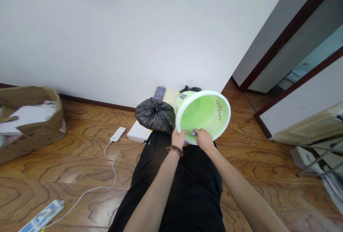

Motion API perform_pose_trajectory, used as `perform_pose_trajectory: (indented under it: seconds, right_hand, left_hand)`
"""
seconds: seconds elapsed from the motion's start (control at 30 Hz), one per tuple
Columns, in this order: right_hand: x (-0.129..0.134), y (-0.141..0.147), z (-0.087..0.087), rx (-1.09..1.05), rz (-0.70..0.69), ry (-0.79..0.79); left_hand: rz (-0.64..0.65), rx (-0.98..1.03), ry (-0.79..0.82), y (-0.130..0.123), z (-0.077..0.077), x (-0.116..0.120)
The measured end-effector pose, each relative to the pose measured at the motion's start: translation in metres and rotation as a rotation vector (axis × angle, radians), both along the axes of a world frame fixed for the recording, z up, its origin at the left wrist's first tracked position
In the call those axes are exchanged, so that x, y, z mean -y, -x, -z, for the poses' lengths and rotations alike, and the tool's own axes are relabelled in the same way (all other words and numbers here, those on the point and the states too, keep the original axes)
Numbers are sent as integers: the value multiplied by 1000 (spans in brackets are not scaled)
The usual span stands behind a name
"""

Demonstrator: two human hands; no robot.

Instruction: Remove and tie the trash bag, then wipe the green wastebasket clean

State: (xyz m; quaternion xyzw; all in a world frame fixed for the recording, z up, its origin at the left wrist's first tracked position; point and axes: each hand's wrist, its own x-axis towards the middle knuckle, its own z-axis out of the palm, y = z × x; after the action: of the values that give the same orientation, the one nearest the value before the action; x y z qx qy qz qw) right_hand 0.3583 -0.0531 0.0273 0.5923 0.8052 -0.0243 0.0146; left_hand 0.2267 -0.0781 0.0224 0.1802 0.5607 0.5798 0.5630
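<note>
Green basket (200, 112) with a white rim, held tilted above the person's lap, its open mouth turned toward the near side and its perforated inner wall exposed. The left hand (178, 138), with a dark beaded bracelet (175, 149) at the wrist, is closed on the near left part of the rim; most of its fingers are hidden. The right hand (205, 139) reaches over the near rim, its fingers drawn narrow around a small grey piece (193, 132) beside the inner wall; the material of this piece cannot be told. Just left of the basket sits a tied black bag (155, 114), with a white box (138, 132) partly beneath it; a second black bag (191, 89) shows in part behind the basket, on the far side. Farther left, a white device (118, 134) lies on the wood-patterned floor (241, 174), its white cable (102, 188) running to a power strip (44, 217) at the near left. An open carton (46, 141) holding white sheets stands at the far left against the wall (160, 28).
</note>
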Motion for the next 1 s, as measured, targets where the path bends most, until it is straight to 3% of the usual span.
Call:
perform_pose_trajectory:
  seconds: [0.17, 0.27, 0.5, 0.6, 0.8, 1.0]
  right_hand:
    - [-7, -23, -7, 91, 62, -150]
    - [-6, -22, -3, 78, 85, -181]
    - [1, 10, 10, -148, 27, 48]
    - [0, 5, 8, -121, 11, 16]
    - [-6, -23, 3, 49, 136, -143]
    - [2, -21, 7, 67, 33, -195]
  left_hand:
    - [2, 28, 3, 0, -2, 1]
    - [0, 18, -16, -1, 2, 1]
    - [3, -129, -42, -1, 17, -4]
    - [1, -74, -29, -1, 13, -3]
    - [-10, 38, 36, 0, -3, 2]
    - [-1, 25, 22, 2, -5, 3]
